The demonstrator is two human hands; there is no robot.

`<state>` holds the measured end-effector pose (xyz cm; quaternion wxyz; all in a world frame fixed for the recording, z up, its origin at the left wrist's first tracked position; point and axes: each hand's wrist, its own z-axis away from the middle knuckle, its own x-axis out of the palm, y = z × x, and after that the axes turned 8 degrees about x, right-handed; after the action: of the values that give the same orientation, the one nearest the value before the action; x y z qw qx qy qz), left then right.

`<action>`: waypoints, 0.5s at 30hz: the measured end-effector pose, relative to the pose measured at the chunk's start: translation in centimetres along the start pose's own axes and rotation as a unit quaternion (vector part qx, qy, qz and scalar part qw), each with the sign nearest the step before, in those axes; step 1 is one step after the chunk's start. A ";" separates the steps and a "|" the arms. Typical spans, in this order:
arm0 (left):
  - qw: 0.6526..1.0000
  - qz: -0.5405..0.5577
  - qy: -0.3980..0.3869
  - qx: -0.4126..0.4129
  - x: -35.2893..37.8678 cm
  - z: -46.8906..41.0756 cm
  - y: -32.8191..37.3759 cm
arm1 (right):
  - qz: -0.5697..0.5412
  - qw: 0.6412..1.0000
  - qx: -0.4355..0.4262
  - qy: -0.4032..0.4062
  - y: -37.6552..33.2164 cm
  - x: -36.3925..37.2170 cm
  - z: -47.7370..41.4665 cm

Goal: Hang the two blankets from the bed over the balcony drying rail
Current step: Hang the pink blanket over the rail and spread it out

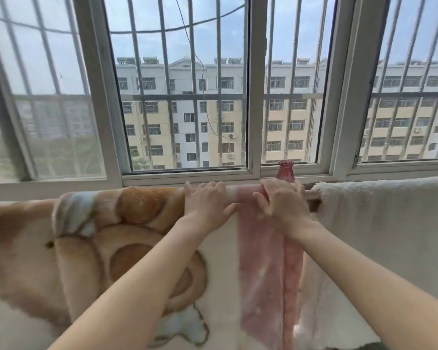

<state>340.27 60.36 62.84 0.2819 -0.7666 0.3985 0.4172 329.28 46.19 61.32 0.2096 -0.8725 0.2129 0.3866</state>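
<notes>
Head view. Drying rail (312, 195) runs left to right below the window, long axis horizontal. Blankets on it: 2. The patterned blanket (91, 238) is draped over the left part and the white blanket (384, 223) over the right, both hanging down toward the camera. One pink cloth (261, 274) hangs between them. Left hand (208, 205): fingers wrapped round the rail beside the patterned blanket's edge. Right hand (281, 200): on the pink cloth, blurred, grasp cannot be told. One pink vase (285, 170) stands on the sill.

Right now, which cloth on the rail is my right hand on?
The narrow pink cloth under your right hand, in the middle; the orange patterned blanket hangs left of it, the white fluffy blanket right.
</notes>
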 end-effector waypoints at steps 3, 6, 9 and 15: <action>0.999 0.000 0.012 -0.038 -0.4 2.5 -3.8 | -0.011 0.999 -0.043 -0.015 -3.5 0.6 0.4; 0.997 0.018 0.025 -0.072 -0.7 4.4 -6.8 | -0.013 0.997 -0.077 -0.028 -6.0 1.3 0.5; 0.993 0.018 0.038 -0.106 -1.2 6.3 -10.0 | -0.019 0.994 -0.102 -0.036 -9.0 1.8 0.7; 0.983 0.028 0.056 -0.175 -1.9 9.9 -16.7 | -0.045 0.987 -0.142 -0.052 -15.2 2.9 1.1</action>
<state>349.71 77.39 61.25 0.1090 -0.8147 0.3558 0.4448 338.51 58.67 61.47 0.1115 -0.8806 0.1054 0.4484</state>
